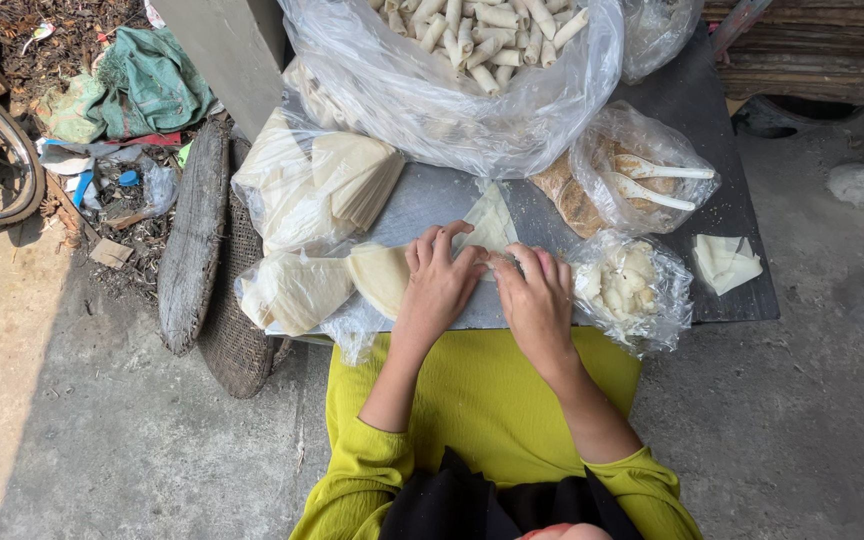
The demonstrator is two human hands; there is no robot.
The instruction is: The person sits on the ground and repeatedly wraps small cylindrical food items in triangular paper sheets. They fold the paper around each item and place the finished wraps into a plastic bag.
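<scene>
Head view: hands at work on a thin, pale wrapper sheet [490, 222] laid flat on the grey tabletop [422, 205], directly ahead of the seated person, so that both palms can press down on it from above; the sheet's far corner points away from the body while its near edge lies under the fingertips. Left hand [439, 275] rests palm-down, fingers spread and slightly curled, tips pinning the sheet's near left edge; it presses rather than clamps. Right hand [535, 292] lies just beside it, knuckles raised, fingers bent inward over the near right edge, apparently rolling or tucking it; whether anything is enclosed beneath cannot be told. Both forearms run up from the lap in yellow-green sleeves [367, 470], converging at the sheet. Supplies sit within reach: stacks of folded wrappers in clear bags [322, 185] to the left; a bag of whitish filling pieces [624, 282] touching the right hand's side; a bag with two pale spoons [652, 180] behind it; a large clear bag of finished rolls [482, 40] at the far edge; a loose folded wrapper [724, 262] well to the right.
</scene>
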